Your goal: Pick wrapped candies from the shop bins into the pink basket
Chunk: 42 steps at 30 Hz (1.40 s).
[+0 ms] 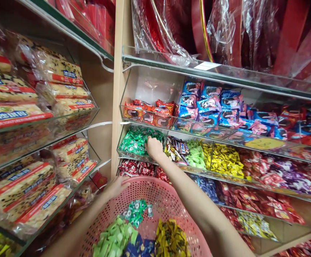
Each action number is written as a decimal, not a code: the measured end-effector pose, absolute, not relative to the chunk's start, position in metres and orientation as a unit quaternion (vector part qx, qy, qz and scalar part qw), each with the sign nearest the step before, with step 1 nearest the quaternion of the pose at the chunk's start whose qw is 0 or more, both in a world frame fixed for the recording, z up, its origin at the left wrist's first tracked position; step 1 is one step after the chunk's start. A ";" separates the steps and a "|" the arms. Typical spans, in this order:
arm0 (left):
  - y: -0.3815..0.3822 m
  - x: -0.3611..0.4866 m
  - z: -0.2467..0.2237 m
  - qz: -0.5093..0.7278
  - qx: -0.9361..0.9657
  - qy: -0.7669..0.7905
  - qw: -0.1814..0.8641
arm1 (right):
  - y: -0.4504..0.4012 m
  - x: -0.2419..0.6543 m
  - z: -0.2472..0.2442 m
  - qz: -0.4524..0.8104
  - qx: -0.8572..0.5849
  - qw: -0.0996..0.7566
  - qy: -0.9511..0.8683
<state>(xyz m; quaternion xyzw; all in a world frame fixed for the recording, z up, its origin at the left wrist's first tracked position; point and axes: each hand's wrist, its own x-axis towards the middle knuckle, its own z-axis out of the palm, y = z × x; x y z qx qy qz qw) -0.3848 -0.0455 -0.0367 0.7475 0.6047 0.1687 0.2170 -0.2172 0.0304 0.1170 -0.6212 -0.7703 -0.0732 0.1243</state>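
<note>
A pink perforated plastic basket (164, 184) is in front of me. Resting on its left rim, my left hand (116, 187) is closed, thumb side up. Inside lie green wrapped candies (136, 210), light-green packets (115, 237), dark-blue packets (140, 247) and yellow packets (171, 238), in separate heaps. My right hand (154, 147) reaches across to a shelf compartment of green wrapped candies (134, 140). It is over the right part of that heap with curled fingers; whatever is in them is hidden.
Beside the green candies are chocolate bars (180, 146) and a yellow heap (226, 160). A glass shelf (211, 132) with blue packets (209, 103) runs above my right hand. Wrapped puffed bars (18, 110) fill the left shelves. A wooden upright (118, 89) stands between.
</note>
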 end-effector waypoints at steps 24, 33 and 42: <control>-0.038 -0.392 -0.043 0.192 0.752 0.600 0.193 | -0.056 -0.182 0.021 0.324 -0.413 0.424 -0.738; -0.039 -0.382 -0.035 0.187 0.769 0.577 0.200 | -0.049 -0.163 -0.028 0.610 -0.437 0.378 -0.543; -0.046 -0.379 -0.031 0.160 0.754 0.608 0.191 | -0.045 -0.155 -0.058 0.593 -0.478 0.317 -0.566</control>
